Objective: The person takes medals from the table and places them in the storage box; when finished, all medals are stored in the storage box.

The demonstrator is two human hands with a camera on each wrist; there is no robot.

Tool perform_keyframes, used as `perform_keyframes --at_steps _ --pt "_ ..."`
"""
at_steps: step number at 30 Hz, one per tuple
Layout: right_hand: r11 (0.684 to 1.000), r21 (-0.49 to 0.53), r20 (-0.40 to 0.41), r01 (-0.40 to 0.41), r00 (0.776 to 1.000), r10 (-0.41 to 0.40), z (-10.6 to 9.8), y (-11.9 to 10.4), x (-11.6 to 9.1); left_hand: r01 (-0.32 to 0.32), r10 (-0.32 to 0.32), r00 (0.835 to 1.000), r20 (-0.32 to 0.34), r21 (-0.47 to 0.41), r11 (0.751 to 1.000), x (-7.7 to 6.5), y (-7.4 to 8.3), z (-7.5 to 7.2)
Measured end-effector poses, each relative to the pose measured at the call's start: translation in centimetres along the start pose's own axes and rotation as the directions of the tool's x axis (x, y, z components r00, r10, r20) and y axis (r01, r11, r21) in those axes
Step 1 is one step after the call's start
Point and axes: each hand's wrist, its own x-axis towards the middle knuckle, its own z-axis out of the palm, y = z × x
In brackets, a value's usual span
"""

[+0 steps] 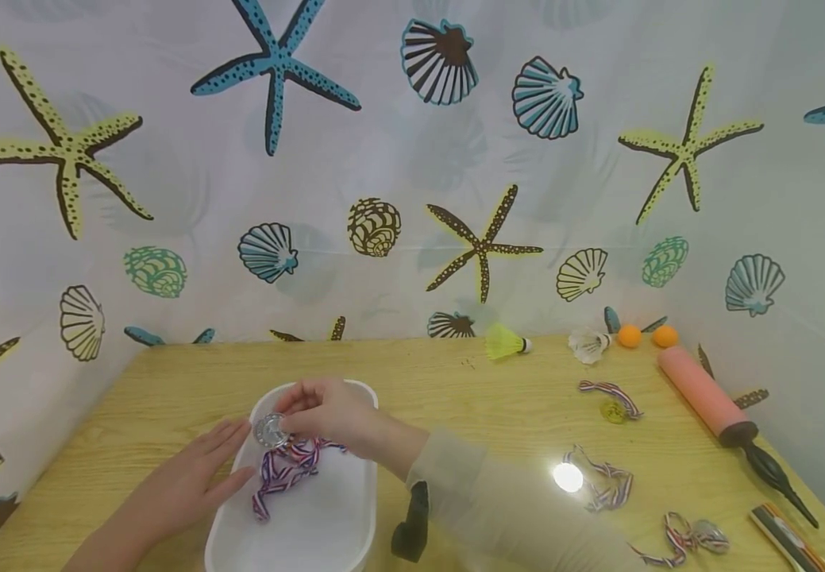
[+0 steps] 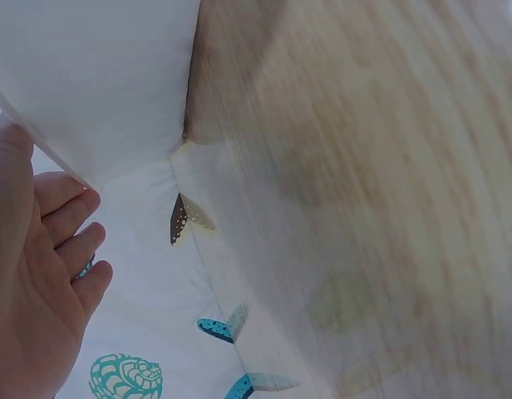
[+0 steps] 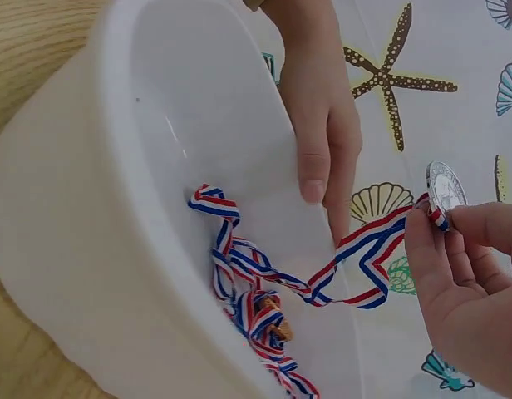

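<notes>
My right hand [image 1: 329,417] pinches a silver medal [image 3: 447,188] between thumb and fingers above the far left part of a white plastic tub [image 1: 369,508]. From the medal a red, white and blue striped ribbon [image 3: 379,270] trails down into the tub. More striped ribbon [image 3: 231,264] lies bunched inside, partly over a gold-coloured medal [image 3: 277,317]. Against the tub's left side rests my left hand [image 1: 179,485], fingers extended and thumb near the rim. The left wrist view shows that palm beside the tub's outer wall [image 2: 98,75].
On the table's right lie a gold medal [image 1: 613,411], a shiny medal [image 1: 568,477] and a silver medal [image 1: 711,536], all with ribbons. Beyond are a yellow shuttlecock [image 1: 505,343], white shuttlecock [image 1: 587,345], orange balls [image 1: 630,335] and a pink hand pump [image 1: 701,393]. A patterned curtain [image 1: 383,159] hangs behind.
</notes>
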Motion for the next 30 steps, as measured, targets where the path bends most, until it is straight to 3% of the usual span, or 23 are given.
perform_keyframes --at_steps 7,14,19,23,30 --pt "0.997 0.013 0.105 -0.073 0.992 0.071 0.3 2.7 0.1 0.015 -0.015 1.0 -0.004 -0.013 1.0 -0.1 0.2 -0.2" --pt "0.979 -0.136 0.207 -0.149 0.962 0.175 0.5 4.1 -0.7 0.012 -0.012 1.0 -0.013 -0.007 1.0 -0.2 0.3 -0.3" --pt "0.979 -0.149 0.157 -0.137 0.974 0.161 0.7 4.6 -0.5 0.009 -0.008 1.0 -0.018 0.007 1.0 -0.2 0.2 -0.2" --pt "0.976 -0.185 0.066 -0.112 0.99 0.126 0.9 4.8 0.2 0.001 -0.001 1.0 -0.02 0.003 1.0 -0.1 0.1 -0.1" --pt "0.976 -0.192 -0.041 -0.106 0.994 0.1 1.1 5.0 1.6 0.006 -0.006 1.0 -0.011 -0.004 1.0 0.0 -0.2 0.1"
